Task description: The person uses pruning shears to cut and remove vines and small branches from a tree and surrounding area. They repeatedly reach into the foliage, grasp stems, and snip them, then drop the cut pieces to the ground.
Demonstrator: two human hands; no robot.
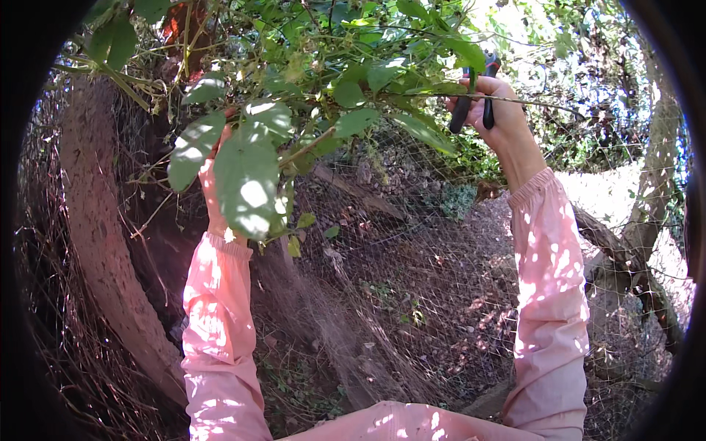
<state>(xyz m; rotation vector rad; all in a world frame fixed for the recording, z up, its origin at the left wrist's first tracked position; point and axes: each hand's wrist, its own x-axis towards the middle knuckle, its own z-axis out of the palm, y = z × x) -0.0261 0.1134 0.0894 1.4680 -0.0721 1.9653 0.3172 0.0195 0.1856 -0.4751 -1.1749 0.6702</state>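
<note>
At the upper right my right hand (499, 107) is raised among the foliage and holds a hand tool with dark handles (488, 113), likely pliers or snips; leaves partly cover its upper part. A thin stem (529, 102) passes in front of this hand. On the left my left hand (212, 165) reaches up behind large green leaves (248, 171), which hide most of its fingers, so its grip cannot be made out. A brownish branch (306, 148) runs up to the right from those leaves. Both arms wear pink sleeves with elastic cuffs.
Thin netting (397, 264) hangs before a slope with dry leaves. A thick trunk (99, 220) curves down the left side. Gnarled branches (623, 248) stand at the right, and dense foliage (331, 49) spans the top. A reddish object (175, 25) shows at the upper left.
</note>
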